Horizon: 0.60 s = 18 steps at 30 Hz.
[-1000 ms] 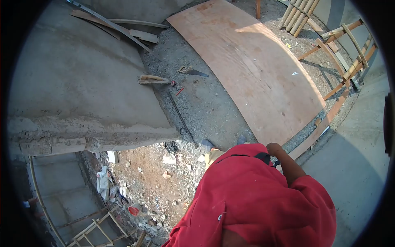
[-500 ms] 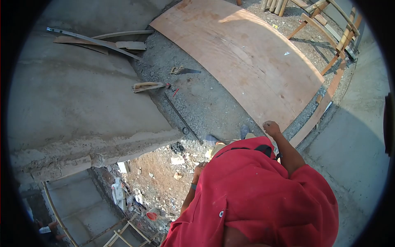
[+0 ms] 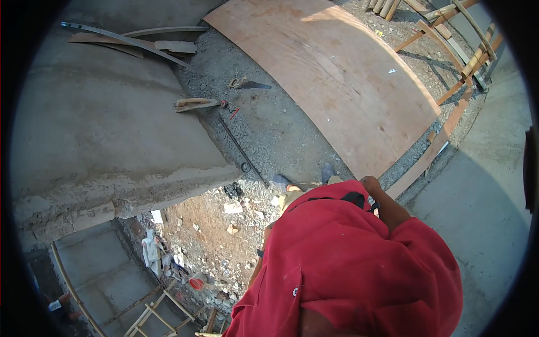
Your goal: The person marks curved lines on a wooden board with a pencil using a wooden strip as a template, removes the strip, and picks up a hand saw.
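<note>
My right hand [image 3: 369,184] is at the right front edge of my red shirt [image 3: 348,253], its fingers curled and partly covered by the cloth; nothing shows in it. Below it in view is the near corner of a large plywood sheet [image 3: 337,84] on the gravel. My left hand [image 3: 269,231] is mostly hidden by the shirt's left side, near rubble ground; its fingers do not show, and a dark band is on the wrist. A handsaw [image 3: 250,84] and a dark metal bar [image 3: 242,149] lie on the gravel left of the plywood.
A concrete wall [image 3: 112,123] is on the left, with planks [image 3: 174,46] against it. Wooden frames [image 3: 449,50] stand at upper right beside another wall [image 3: 477,213]. A red bucket [image 3: 196,282] and debris lie at lower left. Another person's arm [image 3: 66,299] shows at the far left.
My right hand has drawn back toward the shirt after reaching out. My left hand came into view and is now mostly hidden again. The view has shifted slightly.
</note>
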Tool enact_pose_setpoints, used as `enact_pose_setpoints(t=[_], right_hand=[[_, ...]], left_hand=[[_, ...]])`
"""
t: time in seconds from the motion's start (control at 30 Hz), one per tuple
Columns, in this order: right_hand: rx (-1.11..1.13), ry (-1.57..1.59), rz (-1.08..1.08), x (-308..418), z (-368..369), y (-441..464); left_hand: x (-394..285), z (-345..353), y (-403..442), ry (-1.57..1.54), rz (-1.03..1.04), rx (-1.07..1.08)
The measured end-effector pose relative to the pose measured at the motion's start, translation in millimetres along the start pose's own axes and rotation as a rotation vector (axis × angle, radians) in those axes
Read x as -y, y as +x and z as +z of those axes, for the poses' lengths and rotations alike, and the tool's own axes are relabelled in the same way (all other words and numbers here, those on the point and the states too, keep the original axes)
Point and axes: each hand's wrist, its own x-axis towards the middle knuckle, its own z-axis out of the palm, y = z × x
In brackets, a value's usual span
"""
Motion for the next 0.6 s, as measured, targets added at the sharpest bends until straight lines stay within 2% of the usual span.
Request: enact_pose_setpoints(t=[0.07, 0.23, 0.37, 0.47, 0.6], right_hand=[[0.074, -0.056, 0.013, -2, 8, -5], [0.024, 0.045, 0.047, 2, 6, 2], [-0.1, 0.114, 0.0, -2, 2, 41], [-0.095, 0.205, 0.045, 4, -8, 65], [-0.102, 0.222, -0.011, 27, -18, 94]], left_hand=[[3, 1, -1, -0.003, -0.001, -0.005], [8, 2, 1, -0.013, 0.022, -0.017], [3, 2, 2, -0.023, 0.038, -0.033], [-4, -4, 5, -0.03, 0.035, -0.042], [-12, -20, 17, -0.033, 0.039, -0.057]])
